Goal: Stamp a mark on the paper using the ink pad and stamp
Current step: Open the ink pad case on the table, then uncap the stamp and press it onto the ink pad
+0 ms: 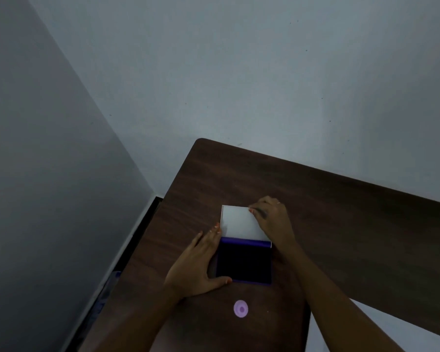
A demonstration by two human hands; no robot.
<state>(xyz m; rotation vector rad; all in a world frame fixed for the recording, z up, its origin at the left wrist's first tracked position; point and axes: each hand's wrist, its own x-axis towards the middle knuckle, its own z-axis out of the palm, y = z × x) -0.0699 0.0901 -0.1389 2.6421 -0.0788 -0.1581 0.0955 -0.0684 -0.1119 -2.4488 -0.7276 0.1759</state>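
Note:
A purple ink pad [244,262] lies open in the middle of the dark wooden table, its dark inked face up. Its lid [239,222], white on the inside, is folded back on the far side. My left hand [198,262] holds the pad's base, with fingers along the left side and the thumb on the near edge. My right hand [272,219] pinches the lid's far right corner. A small round pink stamp [240,308] stands on the table just in front of the pad, untouched. A white sheet of paper [366,326] lies at the near right, partly under my right forearm.
The table [353,224] stands in a room corner, with grey walls behind it and to its left. A narrow gap runs along its left edge. Bare wood stretches to the right of the pad.

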